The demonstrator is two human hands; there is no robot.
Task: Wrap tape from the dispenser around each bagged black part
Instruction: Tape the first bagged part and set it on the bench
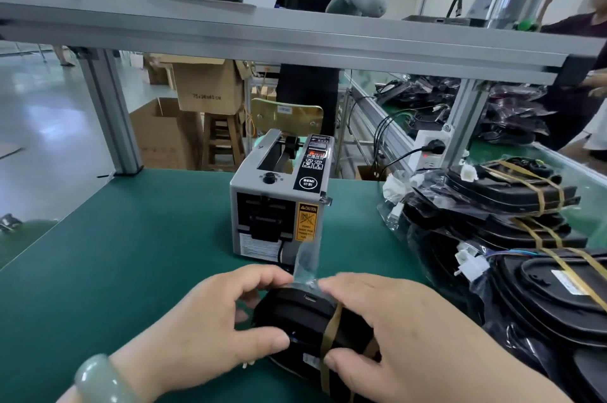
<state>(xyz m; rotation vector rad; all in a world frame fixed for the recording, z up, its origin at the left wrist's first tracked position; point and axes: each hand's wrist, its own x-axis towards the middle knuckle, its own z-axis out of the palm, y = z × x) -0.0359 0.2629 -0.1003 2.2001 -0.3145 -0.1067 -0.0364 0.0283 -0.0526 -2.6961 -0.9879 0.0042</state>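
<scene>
Bagged part (295,314): left hand (210,320) and right hand (410,337) curl round it, palms down. One tape strip (306,263) rises just beyond the grip, with one dispenser (279,205) behind.

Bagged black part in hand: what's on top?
A brown tape band wraps it; a clear film strip stands at its far edge. Left hand and right hand hide its sides.

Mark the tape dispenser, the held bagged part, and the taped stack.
tape dispenser (282,192): head view, grey casing.
bagged black part (295,314): head view, black top.
taped stack (512,189): head view, topmost part.
</scene>
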